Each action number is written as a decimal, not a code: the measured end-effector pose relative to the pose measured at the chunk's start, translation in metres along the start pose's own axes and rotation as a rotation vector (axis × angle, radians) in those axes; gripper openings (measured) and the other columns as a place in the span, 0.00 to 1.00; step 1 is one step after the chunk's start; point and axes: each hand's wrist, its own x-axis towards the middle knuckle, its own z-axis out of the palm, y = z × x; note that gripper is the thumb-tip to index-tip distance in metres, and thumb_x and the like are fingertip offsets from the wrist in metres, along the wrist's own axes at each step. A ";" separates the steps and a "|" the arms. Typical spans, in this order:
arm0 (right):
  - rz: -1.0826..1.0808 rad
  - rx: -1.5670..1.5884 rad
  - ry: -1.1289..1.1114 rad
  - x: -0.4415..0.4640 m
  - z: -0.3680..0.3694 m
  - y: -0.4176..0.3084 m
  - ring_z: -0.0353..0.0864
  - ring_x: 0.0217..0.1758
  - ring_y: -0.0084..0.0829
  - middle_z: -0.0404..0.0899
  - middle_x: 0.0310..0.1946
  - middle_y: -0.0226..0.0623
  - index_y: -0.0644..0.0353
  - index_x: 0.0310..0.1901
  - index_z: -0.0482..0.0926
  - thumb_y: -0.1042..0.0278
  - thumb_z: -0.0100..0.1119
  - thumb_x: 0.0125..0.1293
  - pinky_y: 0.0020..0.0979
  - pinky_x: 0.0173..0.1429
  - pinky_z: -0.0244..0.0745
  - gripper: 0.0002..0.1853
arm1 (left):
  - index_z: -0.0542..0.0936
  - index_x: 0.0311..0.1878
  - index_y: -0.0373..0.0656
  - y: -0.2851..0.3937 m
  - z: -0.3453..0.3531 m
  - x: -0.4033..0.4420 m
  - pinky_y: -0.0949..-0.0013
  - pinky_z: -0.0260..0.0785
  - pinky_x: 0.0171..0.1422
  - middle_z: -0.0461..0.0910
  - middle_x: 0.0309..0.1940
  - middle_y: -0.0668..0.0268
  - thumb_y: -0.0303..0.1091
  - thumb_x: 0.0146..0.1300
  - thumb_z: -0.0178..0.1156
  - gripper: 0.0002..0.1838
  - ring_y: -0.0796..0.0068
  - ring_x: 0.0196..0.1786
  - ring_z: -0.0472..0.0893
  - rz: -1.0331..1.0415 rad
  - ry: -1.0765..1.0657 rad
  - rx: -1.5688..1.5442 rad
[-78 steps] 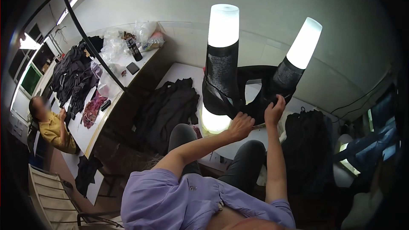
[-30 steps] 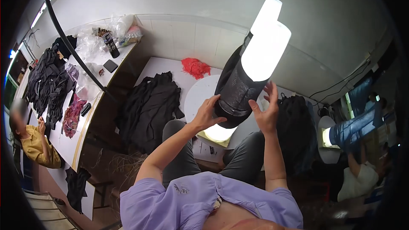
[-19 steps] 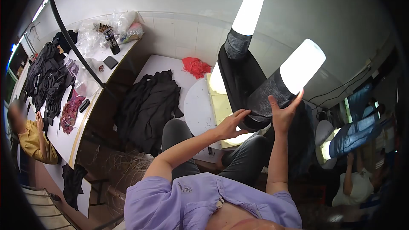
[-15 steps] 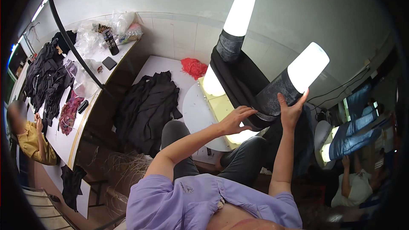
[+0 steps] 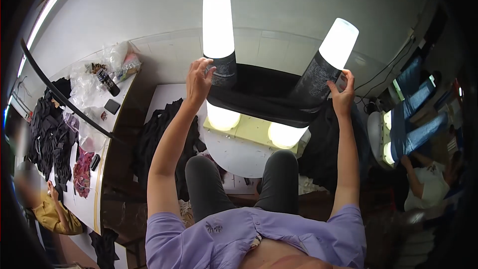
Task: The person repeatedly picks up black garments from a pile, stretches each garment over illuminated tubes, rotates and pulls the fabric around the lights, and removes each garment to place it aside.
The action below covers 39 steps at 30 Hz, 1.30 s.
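A black knit garment [image 5: 271, 82] is stretched across two upright, glowing white tubes, the left lit tube [image 5: 217, 25] and the right lit tube [image 5: 339, 42]. Its narrow legs or sleeves circle the tubes, and whitish lettering or texture shows on both. My left hand [image 5: 199, 80] touches the outer side of the left part near its upper edge, with thumb and fingers apart. On the other side, my right hand [image 5: 343, 95] rests thumb and curved fingers against the right part, a gap between them. Below the cloth, both tubes glow on a yellowish base [image 5: 244, 130].
Dark garments [image 5: 159, 137] lie heaped left of the round white tabletop [image 5: 234, 162]. A side table [image 5: 107, 149] bears black clothes, plastic bags and a patterned bottle [image 5: 108, 82]. People sit at the far left and far right; blue cloth [image 5: 423, 134] covers other lit tubes.
My left hand has moved from the right tube's lower cloth up to the left tube. My right hand stays by the right tube. The view has turned toward the right.
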 end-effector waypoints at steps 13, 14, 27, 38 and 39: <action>-0.360 -0.424 0.002 0.025 0.032 0.020 0.70 0.49 0.44 0.69 0.42 0.42 0.62 0.42 0.70 0.71 0.67 0.53 0.39 0.53 0.69 0.17 | 0.73 0.37 0.43 0.003 0.014 -0.030 0.62 0.62 0.52 0.71 0.39 0.61 0.34 0.53 0.65 0.12 0.60 0.51 0.71 0.240 -0.109 0.437; -0.387 -0.451 0.001 0.026 0.030 0.021 0.70 0.48 0.43 0.69 0.41 0.42 0.62 0.40 0.70 0.72 0.66 0.53 0.39 0.52 0.69 0.16 | 0.72 0.36 0.43 0.003 0.013 -0.027 0.61 0.62 0.52 0.72 0.38 0.61 0.33 0.54 0.64 0.11 0.61 0.51 0.71 0.274 -0.112 0.459; 0.002 -0.436 0.376 0.196 -0.071 0.026 0.79 0.42 0.54 0.78 0.35 0.55 0.66 0.41 0.68 0.59 0.47 0.69 0.45 0.45 0.72 0.15 | 0.70 0.38 0.38 -0.030 -0.126 0.213 0.51 0.66 0.50 0.80 0.34 0.48 0.37 0.63 0.49 0.11 0.46 0.41 0.78 -0.336 0.408 0.611; 0.181 -0.340 0.108 0.109 -0.078 0.153 0.78 0.38 0.55 0.77 0.29 0.53 0.64 0.36 0.69 0.60 0.51 0.66 0.46 0.42 0.70 0.13 | 0.70 0.38 0.39 -0.108 -0.106 0.091 0.49 0.66 0.40 0.78 0.30 0.49 0.37 0.64 0.55 0.10 0.44 0.38 0.76 -0.336 0.191 0.417; 0.191 -0.384 0.043 0.103 -0.074 0.136 0.78 0.38 0.54 0.77 0.31 0.53 0.64 0.36 0.69 0.62 0.52 0.66 0.45 0.42 0.70 0.12 | 0.70 0.38 0.39 -0.101 -0.098 0.087 0.49 0.66 0.40 0.78 0.30 0.50 0.37 0.63 0.56 0.11 0.45 0.37 0.76 -0.317 0.191 0.420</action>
